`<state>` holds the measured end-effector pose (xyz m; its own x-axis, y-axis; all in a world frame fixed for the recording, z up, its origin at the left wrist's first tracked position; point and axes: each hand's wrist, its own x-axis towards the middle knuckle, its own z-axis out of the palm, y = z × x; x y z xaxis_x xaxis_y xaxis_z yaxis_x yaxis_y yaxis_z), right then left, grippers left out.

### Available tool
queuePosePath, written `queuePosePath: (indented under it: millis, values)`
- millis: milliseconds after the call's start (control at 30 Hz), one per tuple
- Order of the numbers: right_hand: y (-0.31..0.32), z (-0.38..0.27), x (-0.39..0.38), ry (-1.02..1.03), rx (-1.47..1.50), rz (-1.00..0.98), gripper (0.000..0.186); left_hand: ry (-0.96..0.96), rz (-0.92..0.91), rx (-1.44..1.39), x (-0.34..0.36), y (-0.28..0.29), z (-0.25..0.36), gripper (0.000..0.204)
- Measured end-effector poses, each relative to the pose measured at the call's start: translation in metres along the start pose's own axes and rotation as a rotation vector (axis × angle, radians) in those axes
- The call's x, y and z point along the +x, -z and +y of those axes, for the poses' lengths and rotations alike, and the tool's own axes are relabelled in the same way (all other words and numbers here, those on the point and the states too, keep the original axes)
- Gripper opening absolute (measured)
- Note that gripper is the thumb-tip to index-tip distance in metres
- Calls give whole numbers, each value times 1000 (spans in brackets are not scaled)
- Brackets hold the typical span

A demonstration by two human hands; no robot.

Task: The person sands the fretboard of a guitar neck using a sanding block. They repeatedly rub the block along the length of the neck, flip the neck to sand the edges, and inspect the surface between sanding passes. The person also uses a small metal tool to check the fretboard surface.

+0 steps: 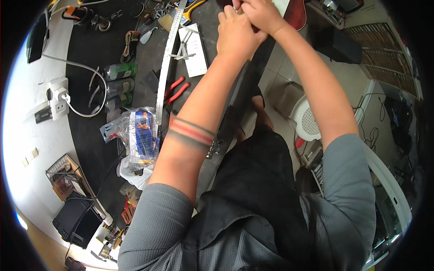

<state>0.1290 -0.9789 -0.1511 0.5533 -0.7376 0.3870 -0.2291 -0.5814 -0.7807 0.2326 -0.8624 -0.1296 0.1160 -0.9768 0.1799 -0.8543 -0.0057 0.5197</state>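
At the top edge of the view, over the far end of the dark surface [149,58], the left hand [237,34] and the right hand [263,16] meet, touching, fingers curled narrow and knuckles up. Whatever they close on is mostly hidden beneath the fingers and cut by the frame, so I cannot tell whether either hand grips it, what it is, or which way its long axis runs.

Just beside the right wrist is a glossy reddish-brown object [296,16]; its curved end points down the view, toward the person, while the rest runs out of frame, leaving its full length untold.

Left of the left hand, a white slab [199,65] lies lengthwise up and down the view, slightly tilted, with grey bars [183,56] crossing it at differing angles. Farther left, a long ruler [162,81] runs nearly parallel to the slab. Near the left forearm lie red-handled pliers [177,93], handles spread and pointing up to the right.
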Motion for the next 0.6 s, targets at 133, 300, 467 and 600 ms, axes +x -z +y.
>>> queuePosePath:
  millis: [133, 300, 467, 600]
  values:
    - [-69, -92, -96, -50, -36, -41, 19, 4, -109, 5, -134, 37, -33, 52]
    - [-142, -183, -192, 92, 25, 51, 13, 72, -159, 2, -271, 95, -35, 60]
    - [-50, -74, -75, -5, -4, 12, 19, -129, -48, 17, -95, 35, -24, 44]
    - [7, 8, 2, -54, -29, 51, 17, -62, 30, -59, 11, -10, -6, 39]
